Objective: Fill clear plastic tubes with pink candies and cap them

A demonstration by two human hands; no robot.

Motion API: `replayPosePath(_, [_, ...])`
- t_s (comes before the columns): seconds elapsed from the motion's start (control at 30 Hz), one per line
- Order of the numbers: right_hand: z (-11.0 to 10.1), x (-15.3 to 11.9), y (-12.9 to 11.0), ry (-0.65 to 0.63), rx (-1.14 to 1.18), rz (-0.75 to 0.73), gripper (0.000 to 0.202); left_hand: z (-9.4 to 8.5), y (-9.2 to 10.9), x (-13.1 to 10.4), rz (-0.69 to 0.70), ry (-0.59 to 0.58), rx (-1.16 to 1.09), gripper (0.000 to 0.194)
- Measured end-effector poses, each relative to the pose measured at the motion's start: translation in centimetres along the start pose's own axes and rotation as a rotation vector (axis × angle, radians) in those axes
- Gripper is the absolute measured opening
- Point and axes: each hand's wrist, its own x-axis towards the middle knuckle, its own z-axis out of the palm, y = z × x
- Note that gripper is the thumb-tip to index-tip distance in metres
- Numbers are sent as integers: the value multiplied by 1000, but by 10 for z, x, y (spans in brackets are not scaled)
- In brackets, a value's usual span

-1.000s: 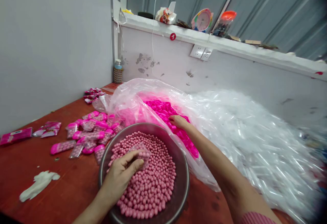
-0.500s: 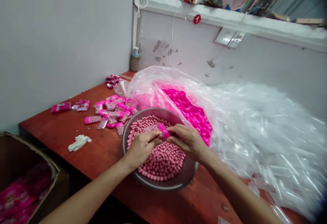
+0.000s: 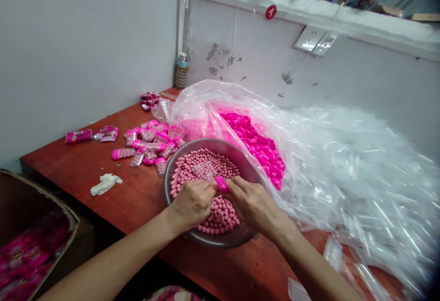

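Over a metal bowl (image 3: 167,183) of pink beads (image 3: 220,216), my left hand (image 3: 191,204) is closed around a small clear plastic bottle (image 3: 205,170) holding pink beads. My right hand (image 3: 253,204) pinches a bright pink cap (image 3: 222,184), which sits at the bottle's near end between both hands' fingertips. Fingers hide the joint, so how far the cap sits on cannot be seen. Behind the bowl, many loose pink caps (image 3: 256,143) lie in a clear plastic bag (image 3: 209,90).
Several filled, capped bottles (image 3: 151,147) lie left of the bowl on the red table (image 3: 137,209). Foil packets (image 3: 79,136) and a white crumpled scrap (image 3: 106,184) are further left. Clear empty bottles (image 3: 360,172) heap at right. A cardboard box (image 3: 74,221) stands lower left.
Both hands have turned inward and pressed closer together, the cap shifting slightly lower over the bowl. The head view has tilted down a little.
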Motion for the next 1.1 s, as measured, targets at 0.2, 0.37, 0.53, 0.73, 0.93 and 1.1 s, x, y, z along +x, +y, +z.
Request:
replayPosePath(0.2, [-1,8,19,-70,136,-74,18,-3,-5,2,-47,-40,-12,18])
replayPosePath(0.37, [-29,8,14,-34,37,-122,59,-4,0,10,-118,-179,-287,21])
replayPosePath(0.53, [-46,11,6,-76,59,-205,38,-9,3,14,-267,-187,-570,25])
replayPosePath(0.73, [-15,-4,6,252,-14,-15,34,-15,-5,16,-544,-70,-744,28])
replayPosePath(0.93, [20,1,-15,350,-88,136,71,-13,-7,16,-629,-35,-834,29])
replayPosePath(1.1, [28,20,-25,365,-181,177,58,-14,-14,13,-718,12,-922,28])
